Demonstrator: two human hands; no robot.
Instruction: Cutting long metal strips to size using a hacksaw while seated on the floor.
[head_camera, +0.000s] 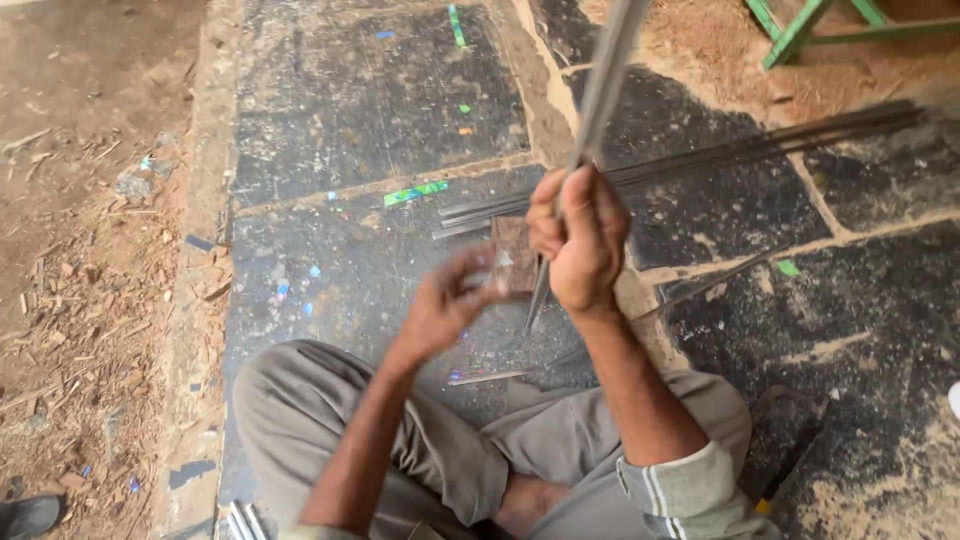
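My right hand (580, 240) is closed around a long thin grey metal strip (605, 80) that rises up and out of the top of the view, its lower tip poking out below my fist. My left hand (450, 305) is blurred just left of it, fingers curled near a small brown block (515, 255); whether it grips the block I cannot tell. I sit cross-legged in grey trousers (330, 410) on a dark stone floor.
A bundle of long thin metal rods (720, 155) lies on the stone floor (370, 100) beyond my hands. Green metal frame legs (800, 30) stand at top right. Dirt and wood chips (80, 250) cover the left side. Small shiny scraps (415, 192) are scattered about.
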